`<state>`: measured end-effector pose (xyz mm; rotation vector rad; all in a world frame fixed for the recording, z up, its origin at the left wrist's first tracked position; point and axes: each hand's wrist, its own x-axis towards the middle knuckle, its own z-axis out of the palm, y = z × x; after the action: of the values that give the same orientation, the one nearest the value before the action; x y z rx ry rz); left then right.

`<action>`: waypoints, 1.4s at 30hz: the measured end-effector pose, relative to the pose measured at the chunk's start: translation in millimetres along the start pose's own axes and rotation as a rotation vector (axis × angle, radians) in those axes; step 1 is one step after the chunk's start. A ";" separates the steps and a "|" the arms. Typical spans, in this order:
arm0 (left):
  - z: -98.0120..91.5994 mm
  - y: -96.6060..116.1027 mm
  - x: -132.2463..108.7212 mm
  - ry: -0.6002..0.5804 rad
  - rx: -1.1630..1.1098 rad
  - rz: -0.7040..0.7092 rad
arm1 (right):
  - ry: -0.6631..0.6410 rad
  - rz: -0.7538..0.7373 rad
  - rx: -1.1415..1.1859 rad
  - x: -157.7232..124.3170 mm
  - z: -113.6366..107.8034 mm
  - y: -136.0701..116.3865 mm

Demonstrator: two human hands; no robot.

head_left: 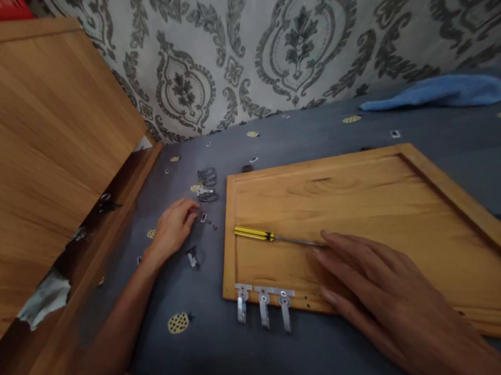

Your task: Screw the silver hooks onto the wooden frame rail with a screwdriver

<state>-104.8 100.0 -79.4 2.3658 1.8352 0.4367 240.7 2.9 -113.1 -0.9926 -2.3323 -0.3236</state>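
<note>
Cabinet (35,120) at 10 o'clock, far out, taking the wooden panel (328,194) as dial centre. Left hand (173,225) at 10 o'clock, low over the cloth-covered surface (261,373), fingertips bunched beside the loose hardware; cannot tell whether they pinch a small piece. Single clip (192,258) at 9, just below that hand. Clip cluster (207,185) at 10, off the panel's edge, presumably parked within reach. Small dark pieces (211,224) nearby, possibly screws.

Three metal fittings (264,302) at 8, side by side, curved ends overhanging the edge, presumably so the flat parts can seat against wood. Yellow-handled screwdriver (255,233) at 9, lying on the panel, likely for quick pick-up. Right hand (385,286) at 5, fingers extended, thumb apart, perhaps steadying the panel; contact with the shaft tip unclear. Blue cloth (440,94) at 1, well apart.
</note>
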 end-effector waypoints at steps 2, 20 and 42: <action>0.3 0.3 -0.4 -0.006 0.030 -0.017 | 0.010 -0.007 0.027 0.4 -1.4 0.0; -51.3 -2.8 -11.8 -0.644 -0.174 0.091 | -0.037 0.000 0.178 -5.4 0.2 3.2; -45.0 8.8 -19.1 -0.925 -0.549 0.008 | -0.063 0.014 0.248 -4.4 -2.1 2.6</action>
<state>-114.2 75.5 -37.3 1.7283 1.0885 -0.1478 245.9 1.2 -114.0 -0.9079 -2.3502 0.0042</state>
